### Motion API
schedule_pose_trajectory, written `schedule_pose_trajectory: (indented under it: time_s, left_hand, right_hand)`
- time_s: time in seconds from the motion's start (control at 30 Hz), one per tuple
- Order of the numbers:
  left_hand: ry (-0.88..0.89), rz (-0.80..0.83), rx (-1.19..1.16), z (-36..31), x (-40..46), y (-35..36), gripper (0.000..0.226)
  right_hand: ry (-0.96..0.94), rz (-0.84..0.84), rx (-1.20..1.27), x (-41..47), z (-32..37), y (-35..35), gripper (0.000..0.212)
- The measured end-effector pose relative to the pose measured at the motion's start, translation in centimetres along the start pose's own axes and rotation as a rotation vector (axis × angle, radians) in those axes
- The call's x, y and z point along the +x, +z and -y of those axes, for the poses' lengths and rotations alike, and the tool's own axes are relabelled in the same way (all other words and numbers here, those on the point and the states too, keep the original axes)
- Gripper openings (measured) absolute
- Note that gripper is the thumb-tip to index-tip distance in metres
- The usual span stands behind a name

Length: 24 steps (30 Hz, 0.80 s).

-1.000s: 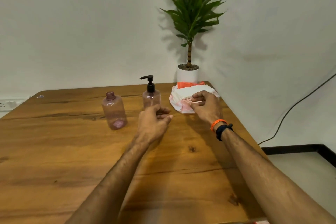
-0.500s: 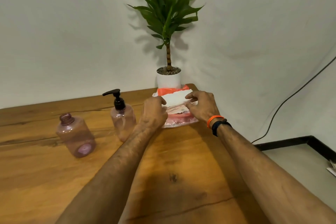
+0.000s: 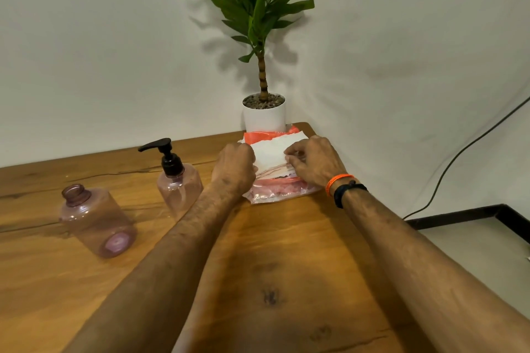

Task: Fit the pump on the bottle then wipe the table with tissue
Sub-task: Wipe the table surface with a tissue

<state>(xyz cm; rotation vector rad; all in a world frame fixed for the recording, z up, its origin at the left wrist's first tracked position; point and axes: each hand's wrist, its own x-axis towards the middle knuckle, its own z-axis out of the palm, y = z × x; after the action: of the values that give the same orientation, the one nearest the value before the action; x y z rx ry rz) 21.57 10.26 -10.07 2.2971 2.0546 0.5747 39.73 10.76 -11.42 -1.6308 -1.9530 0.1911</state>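
A pink see-through bottle (image 3: 179, 186) stands on the wooden table (image 3: 286, 266) with a black pump (image 3: 166, 156) fitted on top. A second pink bottle (image 3: 97, 221) without a cap stands to its left. At the table's far right corner lies an orange and clear tissue pack (image 3: 282, 190) with white tissue (image 3: 272, 152) showing at its top. My left hand (image 3: 233, 167) rests on the pack's left side, fingers curled on the tissue. My right hand (image 3: 314, 162) pinches the tissue from the right.
A potted green plant in a white pot (image 3: 264, 116) stands right behind the pack, against the white wall. The table's right edge runs close to my right forearm. A black cable (image 3: 459, 157) hangs down the wall to the floor.
My left hand has moved from in front of the pump bottle onto the tissue pack. My right hand has stayed on the pack. The view has swung right and closer.
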Motion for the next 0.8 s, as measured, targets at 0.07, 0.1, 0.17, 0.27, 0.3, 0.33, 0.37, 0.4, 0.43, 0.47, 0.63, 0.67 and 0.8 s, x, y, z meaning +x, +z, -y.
schedule_pose_trajectory:
  time_s: [0.07, 0.1, 0.17, 0.27, 0.3, 0.33, 0.37, 0.4, 0.43, 0.47, 0.63, 0.67, 0.8]
  left_hand:
    - [0.018, -0.011, 0.032, 0.0, -0.1, 0.0, 0.027]
    - [0.031, -0.017, 0.052, -0.1, -0.2, 0.0, 0.026]
    - [0.055, -0.024, 0.085, -0.1, -0.2, 0.0, 0.024]
    - [0.05, -0.015, 0.08, 0.0, -0.1, -0.1, 0.023]
    - [0.045, -0.016, 0.076, 0.0, 0.0, -0.2, 0.023]
    - [0.042, -0.023, 0.078, 0.0, 0.0, -0.3, 0.023]
    - [0.043, -0.038, 0.087, 0.1, -0.1, -0.4, 0.022]
    - [0.046, -0.058, 0.096, 0.0, -0.1, -0.4, 0.021]
    - [0.049, -0.074, 0.102, 0.0, -0.1, -0.5, 0.021]
    - [0.049, -0.082, 0.104, -0.1, -0.1, -0.6, 0.021]
    - [0.04, -0.011, 0.086, -0.1, 0.3, -1.1, 0.019]
    - [0.063, 0.0, 0.108, -0.1, 0.3, -1.1, 0.019]
    - [0.177, 0.042, 0.212, -0.1, 0.0, -1.3, 0.021]
  right_hand:
    - [0.02, 0.006, 0.001, 0.2, 0.0, 0.1, 0.024]
    - [0.029, 0.008, 0.0, 0.2, 0.0, 0.1, 0.024]
    - [0.038, 0.006, -0.005, 0.3, 0.1, 0.1, 0.023]
    - [0.044, 0.006, -0.012, 0.1, 0.2, 0.0, 0.022]
    - [0.046, 0.009, -0.011, 0.1, 0.2, -0.1, 0.022]
    - [0.05, 0.015, -0.008, 0.1, 0.2, -0.1, 0.022]
    - [0.056, 0.022, -0.004, 0.1, 0.2, -0.1, 0.022]
    - [0.063, 0.03, -0.003, 0.1, 0.3, -0.2, 0.023]
    - [0.069, 0.038, -0.005, 0.1, 0.3, -0.2, 0.024]
    - [0.074, 0.043, -0.007, 0.1, 0.3, -0.3, 0.025]
    - [0.086, 0.04, 0.011, 0.2, 0.4, -0.2, 0.026]
    - [0.091, 0.041, 0.018, 0.3, 0.5, -0.2, 0.026]
    - [0.103, 0.043, 0.032, 0.3, 0.8, -0.1, 0.027]
